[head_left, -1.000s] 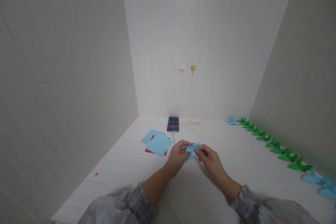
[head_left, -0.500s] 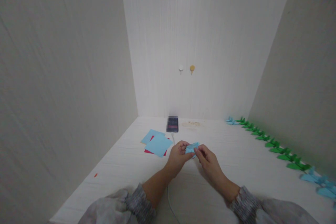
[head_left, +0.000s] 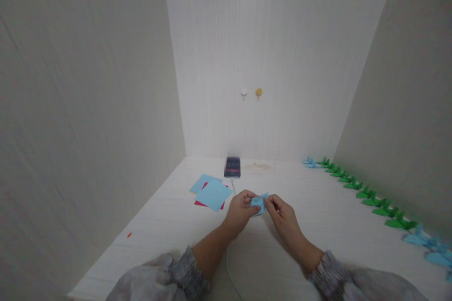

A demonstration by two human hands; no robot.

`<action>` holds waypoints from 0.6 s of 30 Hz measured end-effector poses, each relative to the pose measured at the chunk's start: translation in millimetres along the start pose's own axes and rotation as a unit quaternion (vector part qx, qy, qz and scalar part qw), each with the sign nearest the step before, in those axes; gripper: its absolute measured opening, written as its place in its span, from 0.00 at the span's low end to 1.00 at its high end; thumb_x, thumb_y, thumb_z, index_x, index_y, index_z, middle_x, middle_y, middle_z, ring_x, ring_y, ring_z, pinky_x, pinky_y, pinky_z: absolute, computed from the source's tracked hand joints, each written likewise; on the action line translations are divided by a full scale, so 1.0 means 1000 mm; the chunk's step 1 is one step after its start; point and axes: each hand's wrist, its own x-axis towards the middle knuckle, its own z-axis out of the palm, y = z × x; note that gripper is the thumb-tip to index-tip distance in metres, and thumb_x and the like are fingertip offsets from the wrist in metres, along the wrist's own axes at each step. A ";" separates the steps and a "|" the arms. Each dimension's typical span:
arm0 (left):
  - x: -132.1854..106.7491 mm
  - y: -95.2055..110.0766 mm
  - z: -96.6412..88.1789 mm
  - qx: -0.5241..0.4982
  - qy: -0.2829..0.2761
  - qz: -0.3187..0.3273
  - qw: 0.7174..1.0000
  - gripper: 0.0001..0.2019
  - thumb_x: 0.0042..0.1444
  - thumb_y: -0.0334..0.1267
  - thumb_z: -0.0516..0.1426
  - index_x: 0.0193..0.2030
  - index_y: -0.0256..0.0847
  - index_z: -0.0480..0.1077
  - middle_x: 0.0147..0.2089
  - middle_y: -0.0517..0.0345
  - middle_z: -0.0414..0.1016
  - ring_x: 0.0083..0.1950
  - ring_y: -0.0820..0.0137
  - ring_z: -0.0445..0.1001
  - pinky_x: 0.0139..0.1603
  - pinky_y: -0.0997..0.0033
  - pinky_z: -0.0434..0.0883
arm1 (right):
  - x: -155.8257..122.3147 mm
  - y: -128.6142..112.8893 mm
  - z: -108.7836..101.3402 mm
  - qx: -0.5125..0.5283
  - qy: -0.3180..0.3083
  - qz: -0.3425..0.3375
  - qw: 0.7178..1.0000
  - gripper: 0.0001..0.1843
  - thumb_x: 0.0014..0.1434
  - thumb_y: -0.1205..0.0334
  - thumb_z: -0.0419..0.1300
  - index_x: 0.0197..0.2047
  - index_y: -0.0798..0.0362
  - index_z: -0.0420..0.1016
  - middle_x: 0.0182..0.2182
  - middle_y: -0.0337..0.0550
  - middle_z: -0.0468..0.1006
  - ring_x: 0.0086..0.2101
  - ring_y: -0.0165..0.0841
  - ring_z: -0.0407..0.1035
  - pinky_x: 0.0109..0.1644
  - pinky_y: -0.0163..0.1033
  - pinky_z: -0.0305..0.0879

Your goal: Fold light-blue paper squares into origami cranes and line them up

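Note:
A small folded piece of light blue paper (head_left: 258, 204) is held above the table between my two hands. My left hand (head_left: 240, 210) grips its left side, thumb on the near face and fingers behind. My right hand (head_left: 281, 211) pinches the upper right edge of the paper between thumb and index finger. Left of my hands lie flat sheets of blue paper (head_left: 213, 194), with red paper (head_left: 200, 204) showing from under the top sheet. The fine creases of the folded piece are too small to make out.
A phone (head_left: 232, 168) stands at the back with a white cable (head_left: 229, 270) running toward me. Folded green paper figures (head_left: 367, 193) line the right wall, with blue ones (head_left: 438, 257) at both ends. A small red scrap (head_left: 129, 235) lies far left. Two hooks (head_left: 259, 92) hang on the back wall.
My right fingers have shifted slightly along the blue paper to its upper right edge, and more of its face shows. My left hand keeps its hold.

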 end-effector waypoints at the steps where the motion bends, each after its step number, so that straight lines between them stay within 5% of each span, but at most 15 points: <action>1: 0.000 0.000 0.000 0.005 0.001 -0.004 1.000 0.12 0.34 0.31 0.60 0.28 0.36 0.62 0.24 0.64 0.67 0.25 0.77 0.64 0.29 0.77 0.61 | 0.000 0.000 -0.001 -0.001 0.003 -0.004 1.000 0.13 0.52 0.55 0.49 0.24 0.54 0.63 0.19 0.35 0.61 0.22 0.28 0.56 0.25 0.32 0.53; 18: 0.002 -0.009 -0.005 0.015 -0.026 -0.021 0.999 0.13 0.34 0.35 0.61 0.28 0.36 0.62 0.23 0.62 0.66 0.24 0.78 0.63 0.27 0.76 0.61 | 0.003 0.000 -0.005 0.076 0.010 0.026 0.997 0.14 0.51 0.54 0.51 0.24 0.55 0.67 0.21 0.39 0.66 0.25 0.30 0.60 0.29 0.33 0.57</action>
